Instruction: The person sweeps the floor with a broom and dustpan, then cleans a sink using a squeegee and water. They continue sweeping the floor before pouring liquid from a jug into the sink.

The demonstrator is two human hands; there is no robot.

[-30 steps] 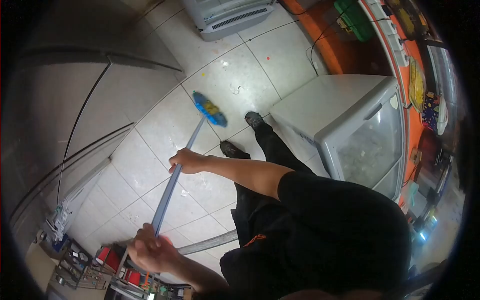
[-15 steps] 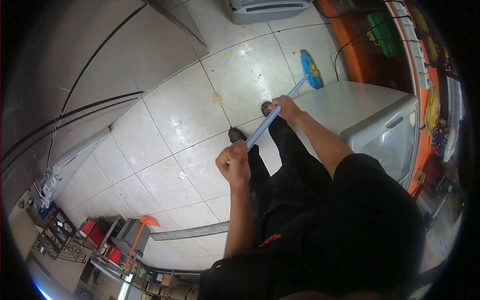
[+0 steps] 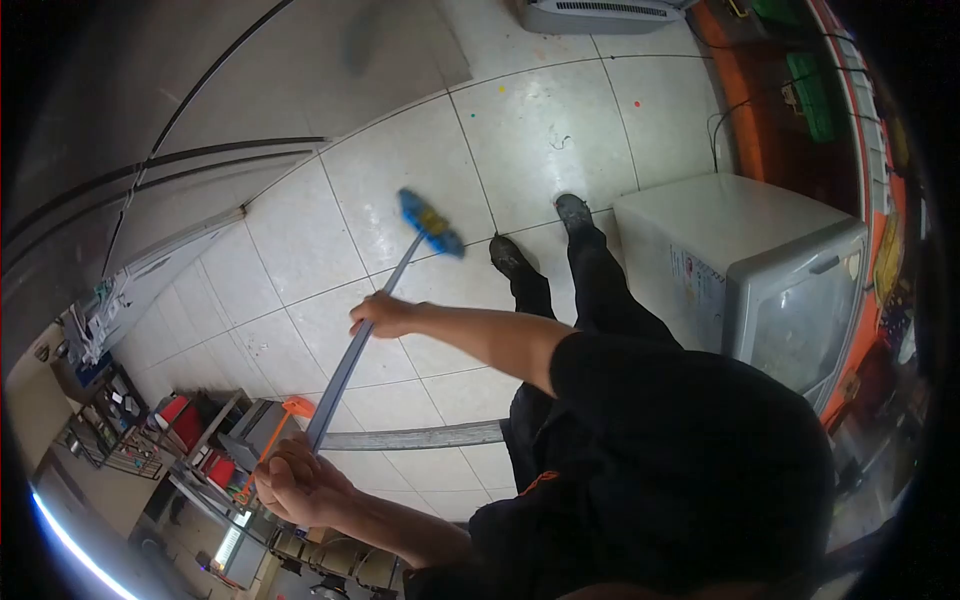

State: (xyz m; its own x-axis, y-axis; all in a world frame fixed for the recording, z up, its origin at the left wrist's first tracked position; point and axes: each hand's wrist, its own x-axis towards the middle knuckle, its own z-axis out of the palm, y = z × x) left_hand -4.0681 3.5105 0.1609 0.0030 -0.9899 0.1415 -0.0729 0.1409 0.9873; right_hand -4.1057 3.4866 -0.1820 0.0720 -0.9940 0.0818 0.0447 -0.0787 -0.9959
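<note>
A broom with a blue and yellow bristle head (image 3: 432,226) and a long grey-blue handle (image 3: 345,375) slants across the view, its head on the tiled floor to the left of my shoes (image 3: 508,256). Closed around the top end of the handle is my left hand (image 3: 300,482), at the lower left. My right hand (image 3: 384,315) grips the handle farther down, nearer the bristles. The bristle head is slightly blurred.
A white and grey appliance (image 3: 740,230) stands to my right, near an orange cabinet (image 3: 745,100). Large metal panels (image 3: 230,80) line the upper left. A raised strip (image 3: 410,438) crosses the floor, with an orange-handled tool (image 3: 270,445) beyond it. Small scraps (image 3: 562,142) lie on the tiles.
The broom head has swept from beside the appliance leftward across the floor, past my feet. Both hands have moved left and down in view, still gripping the handle.
</note>
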